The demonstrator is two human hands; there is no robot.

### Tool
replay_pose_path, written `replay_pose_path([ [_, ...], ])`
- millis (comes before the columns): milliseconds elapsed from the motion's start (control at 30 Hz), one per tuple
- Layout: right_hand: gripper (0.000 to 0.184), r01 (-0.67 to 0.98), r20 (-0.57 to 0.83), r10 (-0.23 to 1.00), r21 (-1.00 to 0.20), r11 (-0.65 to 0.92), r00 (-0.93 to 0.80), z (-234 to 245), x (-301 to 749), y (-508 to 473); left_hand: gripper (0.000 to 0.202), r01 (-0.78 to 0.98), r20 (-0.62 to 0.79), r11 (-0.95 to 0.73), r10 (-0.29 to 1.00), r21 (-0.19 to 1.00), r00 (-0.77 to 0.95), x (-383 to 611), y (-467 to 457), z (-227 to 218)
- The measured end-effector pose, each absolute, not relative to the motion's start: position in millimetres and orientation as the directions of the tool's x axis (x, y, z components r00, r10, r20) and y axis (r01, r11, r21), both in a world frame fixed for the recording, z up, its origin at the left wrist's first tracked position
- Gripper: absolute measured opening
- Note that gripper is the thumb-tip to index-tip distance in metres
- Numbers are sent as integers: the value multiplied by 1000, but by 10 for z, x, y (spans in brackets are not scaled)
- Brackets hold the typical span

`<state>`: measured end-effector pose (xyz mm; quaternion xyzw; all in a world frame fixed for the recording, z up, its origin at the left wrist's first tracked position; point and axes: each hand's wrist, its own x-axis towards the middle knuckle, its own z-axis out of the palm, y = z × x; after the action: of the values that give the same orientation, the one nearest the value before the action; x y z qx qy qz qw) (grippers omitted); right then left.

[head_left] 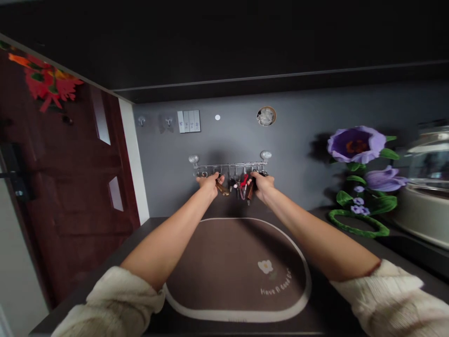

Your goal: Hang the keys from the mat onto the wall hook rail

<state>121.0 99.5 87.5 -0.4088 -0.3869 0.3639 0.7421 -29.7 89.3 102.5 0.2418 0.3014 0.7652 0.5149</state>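
A chrome hook rail [229,164] hangs on the grey wall by two suction cups, with several bunches of keys [241,185] dangling from its hooks. My left hand [209,183] reaches to the rail's left end, fingers closed on a set of keys with a brown tag [222,189]. My right hand [262,184] is at the rail's right end, fingers closed around a dark key bunch [255,180] hanging there. Both arms stretch out over a brown oval mat [238,267].
A dark red door [66,187] stands at the left. Light switches [188,121] and two small hooks sit higher on the wall. Purple artificial flowers [358,145] and a metal pot with a glass lid [426,182] stand at the right on the dark counter [403,243].
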Motion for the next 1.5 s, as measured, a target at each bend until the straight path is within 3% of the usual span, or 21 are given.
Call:
replay_pose_path([
  [133,32,-319,132,820,-878,357,556,1070,1098,951,48,-599,112,-359,905,715,-410,-246,892,1212],
  [267,37,-258,226,773,-856,448,593,1306,1080,857,48,-568,207,-388,911,726,-357,-219,891,1461],
  [400,37,-196,310,822,-874,444,478,1439,1207,646,36,-565,265,-344,939,750,-220,-261,746,1576],
  [500,32,-85,266,942,-954,288,203,1309,1370,394,27,-519,202,-214,976,828,-80,-382,512,1402],
  [567,30,51,113,992,-993,110,51,1099,1479,213,24,-435,131,-113,991,893,12,-500,331,1158],
  [633,28,235,-27,999,-972,-32,21,839,1562,50,26,-335,6,25,996,942,91,-624,158,860],
  [700,26,421,-49,998,-905,-57,31,594,1602,-75,29,-228,-114,143,984,963,139,-730,14,570],
  [767,25,611,39,998,-792,-3,56,421,1597,-158,33,-101,-200,219,964,970,174,-802,-89,343],
  [867,19,871,104,995,-488,55,-4,348,1545,-221,35,179,-233,212,967,961,100,-860,-161,180],
  [933,22,961,13,998,-269,67,-66,405,1522,-235,32,411,-240,192,969,891,66,-888,-171,177],
  [1000,37,980,-106,987,-168,106,-125,504,1523,-214,29,619,-242,154,968,771,61,-916,-177,227],
  [1067,55,960,-101,980,-242,142,-170,604,1524,-133,29,789,-220,86,973,609,64,-934,-195,309],
  [1133,75,887,66,988,-435,157,-142,669,1480,25,32,903,-195,16,978,429,76,-934,-227,406],
  [1200,91,753,256,967,-638,159,13,685,1366,246,36,952,-164,-41,982,302,95,-921,-257,498],
  [1300,101,547,357,896,-821,166,264,637,1092,595,43,986,-25,-96,995,139,100,-925,-244,565],
  [1367,101,483,346,854,-866,132,388,589,898,773,48,988,52,-117,992,106,112,-964,-180,529],
  [1500,95,385,287,767,-921,56,574,516,623,968,48,953,211,-193,967,235,143,-1090,4,316],
])
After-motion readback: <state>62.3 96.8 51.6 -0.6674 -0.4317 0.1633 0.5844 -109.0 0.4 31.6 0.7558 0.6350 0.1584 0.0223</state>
